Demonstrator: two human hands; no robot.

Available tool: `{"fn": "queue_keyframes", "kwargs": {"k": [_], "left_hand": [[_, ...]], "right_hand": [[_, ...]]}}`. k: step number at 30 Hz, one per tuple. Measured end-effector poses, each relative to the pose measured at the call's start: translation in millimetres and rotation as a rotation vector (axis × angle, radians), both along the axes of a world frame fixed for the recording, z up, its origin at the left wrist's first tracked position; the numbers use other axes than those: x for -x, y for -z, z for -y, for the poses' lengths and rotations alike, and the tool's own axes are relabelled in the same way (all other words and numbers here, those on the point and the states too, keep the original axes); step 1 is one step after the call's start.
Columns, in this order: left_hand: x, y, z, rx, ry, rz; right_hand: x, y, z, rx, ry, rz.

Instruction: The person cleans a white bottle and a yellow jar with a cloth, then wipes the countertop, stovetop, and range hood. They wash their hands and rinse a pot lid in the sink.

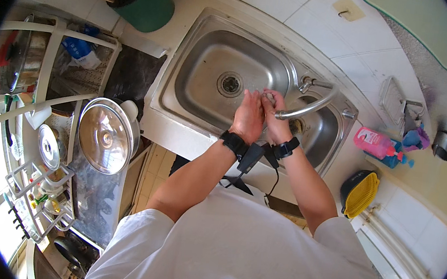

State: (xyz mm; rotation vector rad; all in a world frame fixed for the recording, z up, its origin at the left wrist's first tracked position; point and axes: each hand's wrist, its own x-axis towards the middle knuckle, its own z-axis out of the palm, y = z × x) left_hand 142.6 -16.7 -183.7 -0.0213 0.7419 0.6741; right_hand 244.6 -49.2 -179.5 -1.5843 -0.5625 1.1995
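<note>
My left hand (248, 117) is over the divider side of the large sink basin (212, 59), its fingers extended and its palm turned towards the other hand. Close against it is my right hand (277, 119), with fingers curled around a small greyish thing (269, 98) that is too small to name. The inner side of both palms is hidden. A curved chrome faucet spout (307, 111) ends right beside my right hand. Below and left of the fingers lies the round drain strainer (230, 84). Whether water runs is hard to tell.
The smaller basin (318, 138) is at the right, with a pink pump bottle (374, 142) beyond it. A yellow colander (361, 196) rests in a dark bowl near the counter's right end. At left are a lidded steel pot (106, 136), a white rack (49, 57) and a green utensil holder (149, 9).
</note>
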Motion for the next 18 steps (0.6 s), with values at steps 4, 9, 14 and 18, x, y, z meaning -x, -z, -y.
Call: {"fn": "queue_keyframes", "kwargs": {"k": [4, 9, 14, 18], "left_hand": [[15, -14, -13, -0.098, 0.031, -0.218], [9, 11, -1, -0.011, 0.034, -0.255], [7, 5, 2, 0.063, 0.082, -0.158], [1, -14, 6, 0.075, 0.092, -0.176]], "right_hand": [[7, 0, 5, -0.099, 0.117, 0.012], [15, -10, -4, 0.153, 0.215, -0.463], [20, -20, -14, 0.284, 0.152, -0.438], [7, 4, -14, 0.311, 0.080, -0.375]]}}
